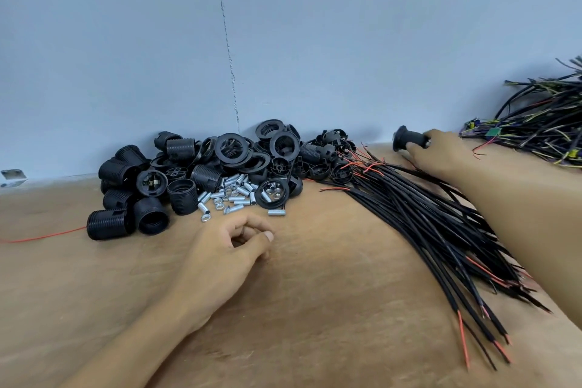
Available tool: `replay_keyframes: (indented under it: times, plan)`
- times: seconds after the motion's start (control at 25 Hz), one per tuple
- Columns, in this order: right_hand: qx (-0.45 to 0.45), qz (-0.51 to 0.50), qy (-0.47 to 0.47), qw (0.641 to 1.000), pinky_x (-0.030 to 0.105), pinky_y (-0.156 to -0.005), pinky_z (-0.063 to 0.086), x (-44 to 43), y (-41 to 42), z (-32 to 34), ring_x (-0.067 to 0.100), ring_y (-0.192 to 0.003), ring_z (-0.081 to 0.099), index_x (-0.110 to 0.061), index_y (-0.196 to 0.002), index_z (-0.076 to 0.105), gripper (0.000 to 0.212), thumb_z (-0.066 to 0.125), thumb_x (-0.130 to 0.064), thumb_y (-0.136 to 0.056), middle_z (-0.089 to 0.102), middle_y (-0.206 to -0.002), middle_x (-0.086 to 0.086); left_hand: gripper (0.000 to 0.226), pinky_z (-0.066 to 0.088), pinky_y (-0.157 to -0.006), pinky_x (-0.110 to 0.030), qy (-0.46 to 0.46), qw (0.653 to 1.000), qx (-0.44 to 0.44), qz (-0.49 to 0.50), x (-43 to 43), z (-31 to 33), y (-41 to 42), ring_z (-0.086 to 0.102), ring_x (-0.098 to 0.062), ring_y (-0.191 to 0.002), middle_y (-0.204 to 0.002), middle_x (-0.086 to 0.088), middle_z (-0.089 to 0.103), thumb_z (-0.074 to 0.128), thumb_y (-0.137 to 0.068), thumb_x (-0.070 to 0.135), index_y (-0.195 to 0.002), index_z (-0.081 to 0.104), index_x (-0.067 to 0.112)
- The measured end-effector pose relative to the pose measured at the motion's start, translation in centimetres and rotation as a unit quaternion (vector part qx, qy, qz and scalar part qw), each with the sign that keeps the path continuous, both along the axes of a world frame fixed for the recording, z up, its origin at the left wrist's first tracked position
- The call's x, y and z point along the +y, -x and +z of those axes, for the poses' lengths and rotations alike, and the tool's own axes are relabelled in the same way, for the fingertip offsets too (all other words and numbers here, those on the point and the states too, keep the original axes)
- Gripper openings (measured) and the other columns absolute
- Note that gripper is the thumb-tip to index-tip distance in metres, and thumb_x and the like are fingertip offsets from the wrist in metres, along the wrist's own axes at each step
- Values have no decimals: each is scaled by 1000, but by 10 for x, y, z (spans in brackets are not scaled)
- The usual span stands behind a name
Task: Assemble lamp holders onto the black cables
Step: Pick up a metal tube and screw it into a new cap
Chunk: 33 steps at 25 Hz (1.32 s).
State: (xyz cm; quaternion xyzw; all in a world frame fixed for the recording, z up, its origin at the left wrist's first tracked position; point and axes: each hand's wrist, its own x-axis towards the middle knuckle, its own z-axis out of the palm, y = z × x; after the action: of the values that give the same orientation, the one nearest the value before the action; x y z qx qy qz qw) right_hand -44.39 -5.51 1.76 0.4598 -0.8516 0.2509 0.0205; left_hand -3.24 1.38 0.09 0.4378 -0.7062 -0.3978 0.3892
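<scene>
One black plastic lamp holder (pixel 409 138) is being gripped by the right hand (pixel 441 153), prob. finished; the left hand (pixel 233 246) is resting loosely curled, seemingly empty. Next is calling for one of the thin black cables (pixel 425 214).

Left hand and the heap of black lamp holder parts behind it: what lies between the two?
In the head view, small silver metal tubes and nuts lie scattered on the table between the left hand and the heap.
</scene>
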Motion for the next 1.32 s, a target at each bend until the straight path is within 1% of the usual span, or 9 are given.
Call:
replay_keyframes:
  times: [0.08,0.2,0.48,0.76,0.88,1.0,1.12,1.2,1.32]
  plan:
    - [-3,-55,-10,998,49,-101,43,1,1,-6,46,-122,48,0,-125,55,54,53,-44,-94,53,-126,31,25,39,-58,-6,2,1000,0,-2,0,0,0,60,1,-61,-65,2,71,71,-91,13,-81,73,36]
    - [21,-78,30,996,50,-109,30,2,-16,1,43,-133,35,-6,-134,52,48,52,-33,-94,45,-139,25,26,40,-58,-7,2,1000,-2,0,-1,-1,0,60,1,-61,-64,3,71,71,-91,13,-82,73,38]
    - [29,128,92,987,46,-102,43,-8,-110,33,32,-112,58,-20,-112,71,27,51,-25,-94,65,-120,10,25,42,-61,-10,-1,1000,-8,4,-1,-2,0,61,0,-63,-65,5,71,70,-92,15,-82,72,39]
    - [56,291,145,944,43,-96,38,1,-218,18,22,-100,57,-24,-104,72,19,56,-28,-93,65,-100,-1,27,46,-70,-25,-12,1000,7,19,-4,-2,-1,64,-1,-67,-68,5,72,69,-91,15,-80,72,40]
    - [55,317,123,939,45,-95,42,9,-233,3,22,-101,56,-22,-106,70,18,58,-29,-94,62,-99,-1,22,53,-72,-33,-17,998,26,52,-11,-3,-1,65,-11,-71,-72,3,72,70,-89,11,-77,74,29]
    - [61,335,89,936,44,-99,42,17,-236,-14,25,-113,51,-19,-119,67,27,55,-32,-99,61,-114,3,20,51,-57,-22,-24,996,57,70,-16,-4,-3,60,-6,-59,-65,6,67,68,-89,7,-77,73,23]
    - [3,343,160,926,30,-101,38,19,-231,-15,23,-117,52,-14,-124,64,28,49,-21,-103,63,-119,5,20,47,-52,-19,-32,994,63,81,-20,-3,-4,54,-3,-49,-57,11,61,66,-90,6,-77,72,20]
    - [-18,318,165,934,24,-99,36,19,-225,-14,22,-117,51,-14,-125,64,31,47,-9,-99,63,-119,4,20,46,-56,-21,-19,992,52,114,-24,-4,-5,54,-4,-49,-58,11,62,67,-88,8,-76,73,23]
    - [-15,302,123,945,28,-101,40,24,-220,-15,19,-118,48,-19,-123,64,39,50,-6,-89,61,-120,0,19,39,-54,-5,13,977,39,210,-32,-2,-9,56,8,-61,-69,11,67,69,-86,10,-77,75,26]
